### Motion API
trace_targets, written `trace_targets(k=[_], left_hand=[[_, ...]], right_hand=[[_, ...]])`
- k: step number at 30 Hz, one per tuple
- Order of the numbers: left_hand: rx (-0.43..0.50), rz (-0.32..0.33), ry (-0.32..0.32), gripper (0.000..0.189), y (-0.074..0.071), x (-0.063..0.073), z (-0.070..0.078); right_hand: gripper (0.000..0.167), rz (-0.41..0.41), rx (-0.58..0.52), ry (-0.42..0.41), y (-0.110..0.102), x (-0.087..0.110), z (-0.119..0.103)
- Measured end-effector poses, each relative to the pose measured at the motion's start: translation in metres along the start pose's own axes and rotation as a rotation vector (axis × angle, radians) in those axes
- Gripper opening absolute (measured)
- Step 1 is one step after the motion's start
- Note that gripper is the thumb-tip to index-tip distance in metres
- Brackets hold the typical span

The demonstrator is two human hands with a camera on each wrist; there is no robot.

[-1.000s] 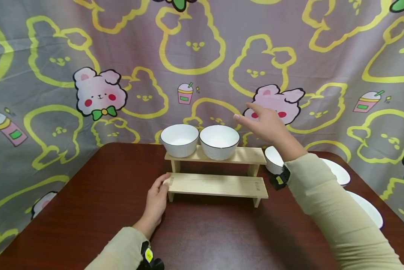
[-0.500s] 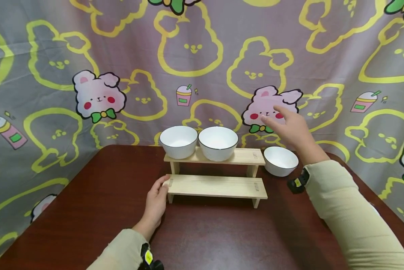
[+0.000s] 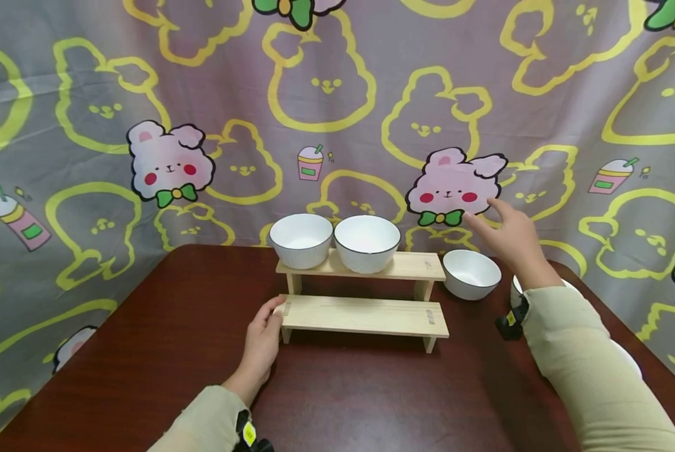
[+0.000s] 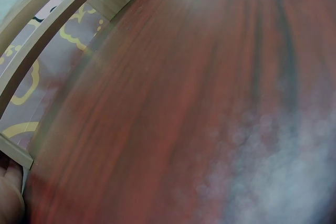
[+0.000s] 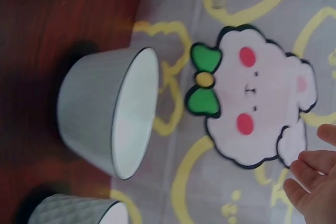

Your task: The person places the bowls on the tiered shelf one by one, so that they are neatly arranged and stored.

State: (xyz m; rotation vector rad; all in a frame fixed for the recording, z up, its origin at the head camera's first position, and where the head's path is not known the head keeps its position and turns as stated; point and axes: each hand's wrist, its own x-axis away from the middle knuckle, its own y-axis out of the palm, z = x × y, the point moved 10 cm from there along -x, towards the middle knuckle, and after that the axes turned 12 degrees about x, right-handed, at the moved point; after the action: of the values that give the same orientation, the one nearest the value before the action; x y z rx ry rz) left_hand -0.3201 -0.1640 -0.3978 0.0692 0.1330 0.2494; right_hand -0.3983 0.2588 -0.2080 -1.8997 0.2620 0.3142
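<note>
At the left end of a two-tier wooden shelf rack [image 3: 366,315], my left hand [image 3: 260,345] holds the lower board's end, with fingertips over its back corner. Two white bowls with dark rims, the left bowl [image 3: 300,243] and its neighbour [image 3: 367,245], stand side by side on the upper tier. My right hand [image 3: 512,240] is raised to the right of the rack, thumb and fingers spread, holding nothing. Below it on the table is another white bowl [image 3: 467,284]. The right wrist view shows this bowl [image 5: 86,103] apart from my fingers, and a diamond-textured bowl [image 5: 71,212] beside it.
My right wrist partly covers the textured bowl [image 3: 516,290] at the table's right side. A white plate [image 3: 627,359] shows past the right sleeve. Behind the dark wooden table [image 3: 202,314] hangs a patterned curtain [image 3: 219,75].
My right hand has moved right and slightly down, away from the bowls on the rack, uncovering the bowl on the table. My left hand keeps its hold on the rack.
</note>
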Motion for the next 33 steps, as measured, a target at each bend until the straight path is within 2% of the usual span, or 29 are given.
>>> trace_targets(k=[6, 14, 24, 33], left_hand=[[0.000, 0.003, -0.004, 0.035, 0.001, 0.001, -0.002], [0.026, -0.001, -0.003, 0.034, 0.001, 0.001, -0.002], [0.035, 0.001, 0.009, 0.034, 0.000, -0.001, 0.000], [0.046, -0.009, 0.014, 0.035, 0.002, 0.000, 0.003]], right_hand=[[0.088, 0.048, 0.039, 0.002, 0.011, 0.002, 0.016], [0.083, 0.099, 0.087, -0.025, 0.029, 0.005, 0.034], [0.086, 0.073, 0.083, 0.011, 0.058, 0.002, 0.049], [0.090, -0.014, 0.042, 0.060, 0.083, 0.005, 0.059]])
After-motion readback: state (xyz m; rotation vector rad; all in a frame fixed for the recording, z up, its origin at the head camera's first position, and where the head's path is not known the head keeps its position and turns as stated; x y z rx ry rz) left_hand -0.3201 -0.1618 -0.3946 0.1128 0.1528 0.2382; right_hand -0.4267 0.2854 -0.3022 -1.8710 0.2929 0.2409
